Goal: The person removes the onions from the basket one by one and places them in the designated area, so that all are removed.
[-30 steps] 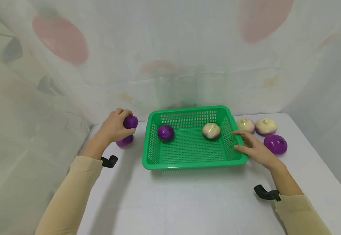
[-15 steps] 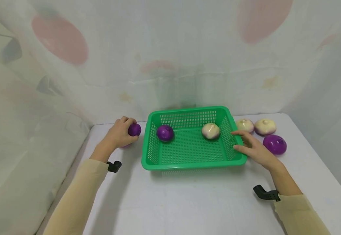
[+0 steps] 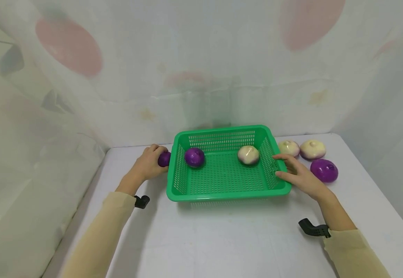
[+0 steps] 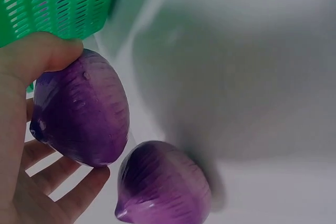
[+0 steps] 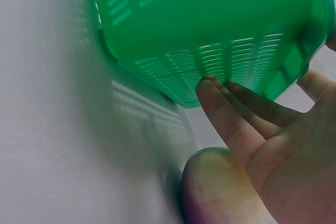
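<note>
In the head view my left hand (image 3: 150, 164) holds a purple onion (image 3: 164, 158) just outside the left end of a green plastic basket (image 3: 229, 195). The left wrist view shows thumb and fingers around this onion (image 4: 84, 111), with a second purple onion (image 4: 165, 184) on the table close beside it. My right hand (image 3: 302, 175) grips the basket's right end at the rim. From the right wrist, its fingers (image 5: 231, 116) lie against the outer slotted wall (image 5: 231, 56). Inside the basket sit a purple onion (image 3: 194, 157) on the left and a pale onion (image 3: 248, 155) on the right.
Right of the basket, two pale onions (image 3: 313, 149) and a glossy purple onion (image 3: 324, 170) rest on the white table (image 3: 222, 239). A white printed cloth (image 3: 218, 58) hangs behind the table, and more sheeting rises along both sides.
My left hand has carried its purple onion rightward and down, up to the basket's left side. The right hand stays at the basket's rim.
</note>
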Demonstrator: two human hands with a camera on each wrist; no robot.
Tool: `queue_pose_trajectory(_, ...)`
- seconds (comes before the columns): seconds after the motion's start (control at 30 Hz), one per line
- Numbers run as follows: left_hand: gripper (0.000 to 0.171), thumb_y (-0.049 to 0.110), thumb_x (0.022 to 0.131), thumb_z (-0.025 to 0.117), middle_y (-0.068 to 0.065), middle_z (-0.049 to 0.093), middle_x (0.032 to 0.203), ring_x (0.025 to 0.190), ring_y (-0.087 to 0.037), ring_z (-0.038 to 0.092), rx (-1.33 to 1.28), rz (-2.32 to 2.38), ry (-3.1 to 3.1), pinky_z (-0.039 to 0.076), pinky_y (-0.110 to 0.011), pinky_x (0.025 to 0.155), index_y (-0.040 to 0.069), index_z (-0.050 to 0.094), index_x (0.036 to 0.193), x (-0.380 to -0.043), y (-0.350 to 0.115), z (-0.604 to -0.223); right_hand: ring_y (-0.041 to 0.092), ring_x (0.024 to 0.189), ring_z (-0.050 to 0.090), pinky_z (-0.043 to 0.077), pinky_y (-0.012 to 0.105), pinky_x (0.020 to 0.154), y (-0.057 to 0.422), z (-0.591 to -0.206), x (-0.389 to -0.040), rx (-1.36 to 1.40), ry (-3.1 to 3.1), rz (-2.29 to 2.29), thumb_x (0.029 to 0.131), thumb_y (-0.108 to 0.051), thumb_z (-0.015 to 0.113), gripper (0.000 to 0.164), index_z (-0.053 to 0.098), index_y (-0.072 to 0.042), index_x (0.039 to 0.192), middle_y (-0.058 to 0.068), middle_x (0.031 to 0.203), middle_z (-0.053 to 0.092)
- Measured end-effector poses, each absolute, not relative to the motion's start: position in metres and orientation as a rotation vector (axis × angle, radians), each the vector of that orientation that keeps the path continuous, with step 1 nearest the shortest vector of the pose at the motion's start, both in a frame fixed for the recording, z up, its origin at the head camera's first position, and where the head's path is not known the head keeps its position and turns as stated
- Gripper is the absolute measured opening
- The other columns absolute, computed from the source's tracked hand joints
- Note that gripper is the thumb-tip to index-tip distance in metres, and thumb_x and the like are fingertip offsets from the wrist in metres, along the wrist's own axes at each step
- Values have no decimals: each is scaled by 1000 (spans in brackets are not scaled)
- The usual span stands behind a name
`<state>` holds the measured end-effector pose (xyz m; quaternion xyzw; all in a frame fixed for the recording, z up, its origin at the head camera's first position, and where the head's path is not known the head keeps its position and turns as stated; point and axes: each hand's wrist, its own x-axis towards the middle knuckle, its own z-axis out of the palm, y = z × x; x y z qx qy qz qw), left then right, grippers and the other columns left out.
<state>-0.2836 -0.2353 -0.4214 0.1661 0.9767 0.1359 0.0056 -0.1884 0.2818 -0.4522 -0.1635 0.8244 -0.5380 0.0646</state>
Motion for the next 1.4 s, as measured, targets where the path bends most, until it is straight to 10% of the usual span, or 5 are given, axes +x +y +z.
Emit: queue_pose_trajectory(1.4,76,42,86,77,-21,43,147,134,-45,41,526,272,2992,42,-64,103,11,47,148,-285,-230,-429,56,147,18,21,77,107,282,-452,-189,-477,2489,-1621,103,-23,62,55,39,-10,151,24,162,24)
